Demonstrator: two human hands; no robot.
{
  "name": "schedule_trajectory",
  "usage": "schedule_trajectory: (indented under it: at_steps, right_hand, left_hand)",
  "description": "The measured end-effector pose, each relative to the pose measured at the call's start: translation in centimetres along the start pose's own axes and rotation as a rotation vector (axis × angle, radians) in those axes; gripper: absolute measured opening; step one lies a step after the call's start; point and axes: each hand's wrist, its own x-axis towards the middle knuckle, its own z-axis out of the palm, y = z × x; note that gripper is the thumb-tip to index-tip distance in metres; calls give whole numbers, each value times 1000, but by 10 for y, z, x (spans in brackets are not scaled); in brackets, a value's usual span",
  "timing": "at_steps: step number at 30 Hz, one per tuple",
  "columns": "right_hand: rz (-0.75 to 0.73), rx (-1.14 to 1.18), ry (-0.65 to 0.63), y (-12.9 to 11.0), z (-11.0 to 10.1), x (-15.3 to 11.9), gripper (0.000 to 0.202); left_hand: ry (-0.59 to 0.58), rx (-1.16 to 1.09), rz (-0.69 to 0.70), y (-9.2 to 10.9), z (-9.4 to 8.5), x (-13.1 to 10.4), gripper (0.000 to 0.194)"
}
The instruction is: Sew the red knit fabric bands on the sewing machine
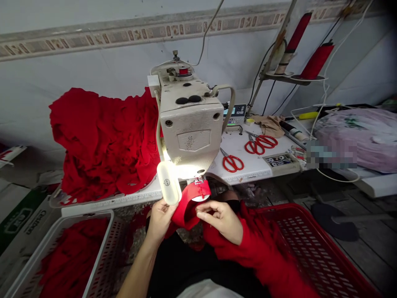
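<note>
A looped red fabric band lies over the narrow bed of a sewing machine, its top edge under the presser foot. My left hand is closed on the left side of the band; some of its fingers are hidden behind the fabric and the lamp. To the right of the loop, my right hand has thumb and fingers pinched together at the red cloth just below the bed. Red cloth covers my right forearm. A pale oblong lamp glows close above my left hand.
A heap of red fabric rests left of the machine. Below are a white basket of red cloth and a red basket. Red-handled scissors, a parts tray and thread cones are on the right.
</note>
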Motion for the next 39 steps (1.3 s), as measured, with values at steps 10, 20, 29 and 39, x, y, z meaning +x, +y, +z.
schedule_trajectory:
  at_steps: [10, 20, 29, 39]
  right_hand:
    - [263, 25, -424, -34, 8, -28, 47]
    - [190, -274, -540, -38, -22, -23, 36]
    - [160, -76, -117, -18, -30, -10, 40]
    - [-157, -238, 98, -50, -25, 0, 26]
  left_hand:
    - [-391, 64, 68, 14, -4, -25, 21]
    - [-790, 309, 51, 36, 12, -20, 26]
    - [-407, 92, -76, 24, 11, -18, 41]
    - [-202, 337, 213, 42, 15, -6, 25]
